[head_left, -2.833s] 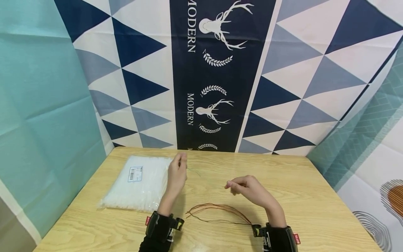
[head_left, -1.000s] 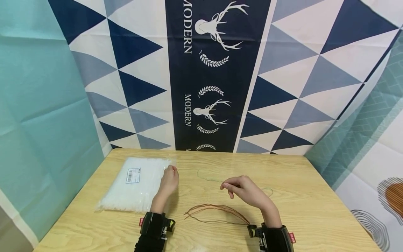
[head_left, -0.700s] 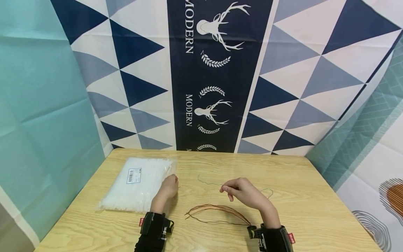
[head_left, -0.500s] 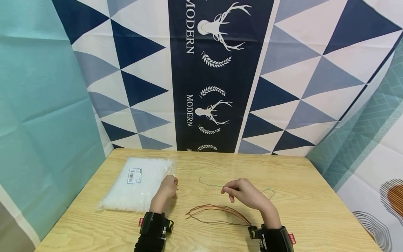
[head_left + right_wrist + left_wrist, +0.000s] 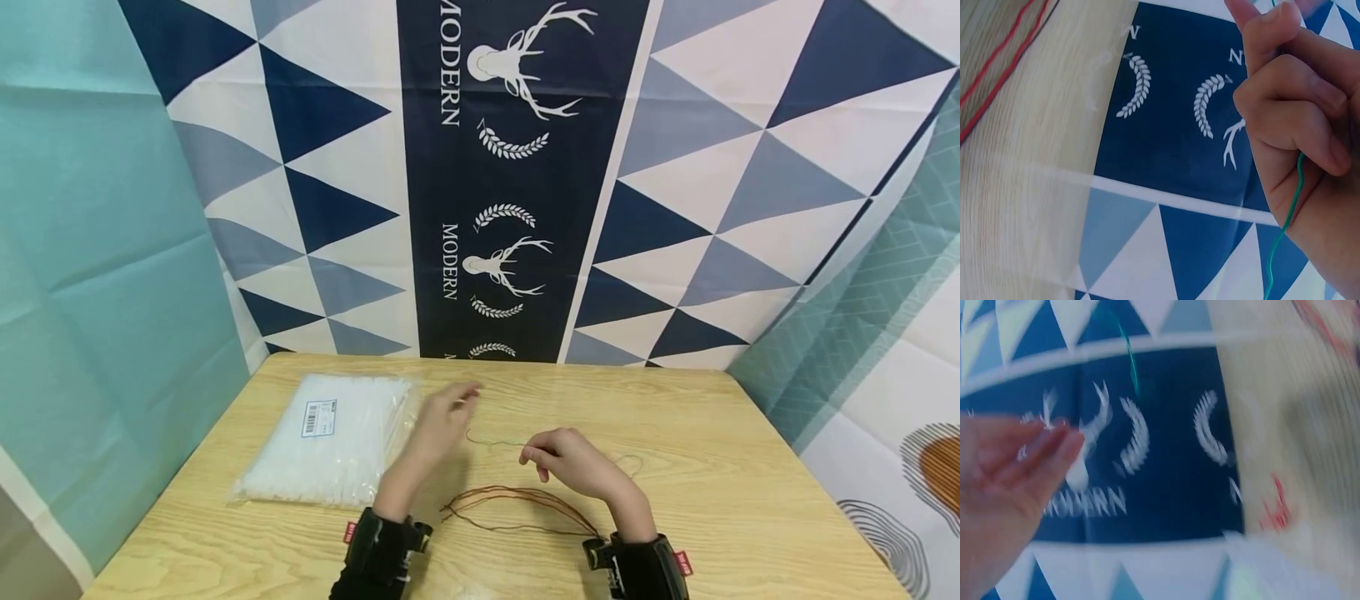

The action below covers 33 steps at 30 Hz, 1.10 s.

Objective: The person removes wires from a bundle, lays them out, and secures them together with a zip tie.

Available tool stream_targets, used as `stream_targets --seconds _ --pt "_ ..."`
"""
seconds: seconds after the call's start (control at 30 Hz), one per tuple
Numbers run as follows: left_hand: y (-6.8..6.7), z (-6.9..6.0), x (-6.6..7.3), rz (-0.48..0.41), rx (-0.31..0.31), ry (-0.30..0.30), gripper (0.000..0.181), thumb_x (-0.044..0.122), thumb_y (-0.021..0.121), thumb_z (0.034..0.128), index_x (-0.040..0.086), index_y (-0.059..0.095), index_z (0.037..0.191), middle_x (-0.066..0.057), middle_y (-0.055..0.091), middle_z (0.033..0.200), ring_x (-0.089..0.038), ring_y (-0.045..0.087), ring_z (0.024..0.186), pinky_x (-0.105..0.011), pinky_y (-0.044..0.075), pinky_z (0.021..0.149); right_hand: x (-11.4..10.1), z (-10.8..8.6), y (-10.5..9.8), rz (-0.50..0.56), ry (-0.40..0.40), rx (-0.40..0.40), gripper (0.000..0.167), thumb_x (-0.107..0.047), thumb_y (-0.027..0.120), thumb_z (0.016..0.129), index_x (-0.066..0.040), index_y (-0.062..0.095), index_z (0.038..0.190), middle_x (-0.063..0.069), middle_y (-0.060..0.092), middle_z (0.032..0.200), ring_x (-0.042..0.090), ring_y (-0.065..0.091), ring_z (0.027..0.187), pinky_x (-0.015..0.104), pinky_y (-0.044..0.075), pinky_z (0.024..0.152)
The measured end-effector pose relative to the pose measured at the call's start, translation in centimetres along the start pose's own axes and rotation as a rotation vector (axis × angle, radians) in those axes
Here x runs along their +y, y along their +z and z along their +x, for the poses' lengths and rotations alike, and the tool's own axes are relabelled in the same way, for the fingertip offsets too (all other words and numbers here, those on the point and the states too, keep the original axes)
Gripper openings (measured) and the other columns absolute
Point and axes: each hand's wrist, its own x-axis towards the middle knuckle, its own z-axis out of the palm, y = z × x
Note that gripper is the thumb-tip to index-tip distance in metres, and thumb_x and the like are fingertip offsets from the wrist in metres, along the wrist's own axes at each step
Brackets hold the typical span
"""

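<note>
My right hand point(image 5: 576, 463) pinches a thin green wire point(image 5: 1300, 178) between thumb and forefinger above the table; the other fingers are curled in. One end of the wire sticks out to the left and the rest trails behind the hand. My left hand point(image 5: 437, 429) is in the air, left of the wire's end and blurred by motion. Its fingers point(image 5: 1054, 434) are fairly straight in the left wrist view, and I see nothing between them. Several red-brown wires point(image 5: 525, 492) and a darker one lie in an arc on the table below both hands.
A clear plastic bag point(image 5: 330, 454) packed with white strips, with a barcode label point(image 5: 318, 418), lies on the left of the wooden table point(image 5: 712, 483). Patterned cloth point(image 5: 495, 175) hangs behind, and teal cloth point(image 5: 112, 275) hangs at the left.
My left hand has moved from the bag's right edge up and right, towards the green wire. The right hand has shifted slightly left and still holds the green wire.
</note>
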Motion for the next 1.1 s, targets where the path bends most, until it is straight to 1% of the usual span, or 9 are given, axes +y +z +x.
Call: stream_targets --seconds 0.1,0.2,0.3,0.37,0.5,0.63,0.73,0.9,1.1 --pt "1.7 -0.5 1.4 0.105 -0.203 0.089 0.033 0.030 0.047 0.1018 0.015 0.062 0.128 -0.005 0.070 0.112 -0.010 0.064 0.087 -0.026 0.053 0.075 -0.2 0.3 0.3 0.000 -0.037 -0.005 0.024 -0.019 0.048 0.101 -0.011 0.069 0.093 0.002 0.057 0.061 0.001 0.043 0.052 0.020 0.037 0.054" --pt "2.8 -0.9 1.9 0.235 -0.291 0.121 0.033 0.034 0.044 0.1027 0.017 0.069 0.116 0.001 0.064 0.074 -0.004 0.047 0.056 -0.025 0.048 0.067 -0.3 0.5 0.4 -0.020 -0.058 0.027 0.024 -0.018 0.048 0.101 -0.009 0.068 0.094 0.001 0.056 0.060 0.000 0.041 0.051 0.019 0.037 0.055" --pt "3.1 -1.2 1.9 0.261 -0.266 0.127 0.033 0.035 0.044 0.1025 0.018 0.072 0.100 0.004 0.044 0.056 -0.007 0.029 0.045 -0.023 0.038 0.055 -0.3 0.5 0.5 -0.044 -0.080 0.084 0.021 -0.015 0.048 0.101 -0.007 0.068 0.096 -0.001 0.055 0.060 -0.001 0.038 0.051 0.019 0.039 0.060" --pt "3.1 -1.2 1.8 0.236 -0.220 0.164 0.032 0.034 0.046 0.1017 0.017 0.071 0.092 0.005 0.050 0.058 -0.005 0.028 0.046 -0.019 0.027 0.050 -0.2 0.5 0.4 -0.052 -0.099 0.121 0.020 -0.014 0.048 0.101 -0.010 0.067 0.096 -0.003 0.054 0.061 -0.002 0.036 0.051 0.019 0.039 0.063" --pt "2.6 -1.3 1.9 0.226 -0.145 0.350 0.028 0.028 0.047 0.1014 0.014 0.069 0.090 0.003 0.060 0.066 0.000 0.026 0.048 -0.013 0.024 0.052 -0.1 0.4 0.0 -0.013 -0.166 0.178 0.019 -0.016 0.048 0.101 -0.012 0.066 0.096 -0.004 0.053 0.064 -0.002 0.036 0.054 0.019 0.039 0.062" --pt "2.0 -1.1 2.0 0.279 -0.119 0.483 0.022 0.024 0.048 0.1009 0.013 0.064 0.089 0.006 0.043 0.057 0.001 0.020 0.050 -0.012 0.023 0.053 0.0 0.1 -0.6 0.021 -0.205 0.193 0.021 -0.018 0.048 0.101 -0.010 0.068 0.097 -0.003 0.054 0.066 -0.002 0.040 0.058 0.019 0.038 0.058" --pt "1.6 -1.0 1.9 0.275 -0.130 0.493 0.022 0.023 0.050 0.1000 0.013 0.059 0.083 0.008 0.033 0.057 0.002 0.019 0.050 -0.012 0.023 0.053 0.1 -0.2 -1.1 0.042 -0.190 0.187 0.022 -0.017 0.049 0.101 -0.010 0.069 0.098 -0.002 0.054 0.067 -0.001 0.041 0.058 0.019 0.036 0.053" --pt "0.9 -0.8 1.6 0.275 -0.124 0.493 0.025 0.023 0.052 0.0990 0.013 0.055 0.076 0.008 0.035 0.056 0.002 0.021 0.049 -0.012 0.025 0.053 0.0 -0.5 -1.5 0.083 -0.163 0.166 0.021 -0.018 0.050 0.100 -0.011 0.069 0.100 0.000 0.055 0.068 0.000 0.042 0.059 0.019 0.034 0.050" --pt "-0.5 -0.7 0.3 0.304 -0.049 0.447 0.019 0.022 0.055 0.0970 0.013 0.063 0.082 0.010 0.043 0.056 0.004 0.028 0.049 -0.011 0.033 0.054 0.3 -0.9 -1.7 0.082 -0.152 0.166 0.021 -0.019 0.049 0.101 -0.012 0.069 0.100 0.000 0.052 0.067 0.000 0.041 0.058 0.020 0.036 0.050"
